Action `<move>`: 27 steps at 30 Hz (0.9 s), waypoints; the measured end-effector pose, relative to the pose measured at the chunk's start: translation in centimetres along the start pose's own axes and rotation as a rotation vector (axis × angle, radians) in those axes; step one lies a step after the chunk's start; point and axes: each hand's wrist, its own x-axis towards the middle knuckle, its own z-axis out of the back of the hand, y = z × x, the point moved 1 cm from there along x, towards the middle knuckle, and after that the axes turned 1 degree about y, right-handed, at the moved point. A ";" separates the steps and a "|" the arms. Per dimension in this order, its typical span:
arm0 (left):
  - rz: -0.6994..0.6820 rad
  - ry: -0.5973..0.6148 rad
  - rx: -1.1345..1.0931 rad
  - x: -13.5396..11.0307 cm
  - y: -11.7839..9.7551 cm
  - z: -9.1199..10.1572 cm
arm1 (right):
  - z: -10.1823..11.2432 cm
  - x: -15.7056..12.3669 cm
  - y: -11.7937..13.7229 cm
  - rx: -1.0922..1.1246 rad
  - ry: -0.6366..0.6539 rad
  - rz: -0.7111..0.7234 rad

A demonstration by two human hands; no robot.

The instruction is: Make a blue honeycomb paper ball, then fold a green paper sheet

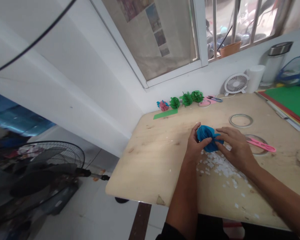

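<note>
A blue folded paper ball (207,135) with many fanned layers is held between both hands, above the wooden table. My left hand (196,141) grips its left side, with the thumb across the front. On its right side, my right hand (232,143) pinches a blue paper flap between thumb and fingers. Small white paper bits (221,165) lie scattered on the table beneath and in front of the hands. Just right of my right hand, a pink-handled cutting tool (262,144) rests across a roll of tape; its tip is partly hidden by the hand.
Finished-looking green paper balls (187,99) and a pink-and-blue one (163,105) line the wall behind a green strip (165,114). A tape roll (241,120), small white fan (236,83) and coloured paper sheets (290,100) sit rightward. A black floor fan (52,156) stands left of the table.
</note>
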 end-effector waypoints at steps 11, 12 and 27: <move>-0.008 0.029 0.010 0.0 0.0 0.0 | 0.2 0.2 0.6 0.087 0.050 -0.110; -0.008 0.034 0.014 0.0 0.1 0.1 | 0.3 0.3 0.7 0.087 0.050 -0.101; 0.062 -0.019 -0.188 0.4 0.1 0.3 | 1.0 0.7 1.6 0.176 0.003 -0.206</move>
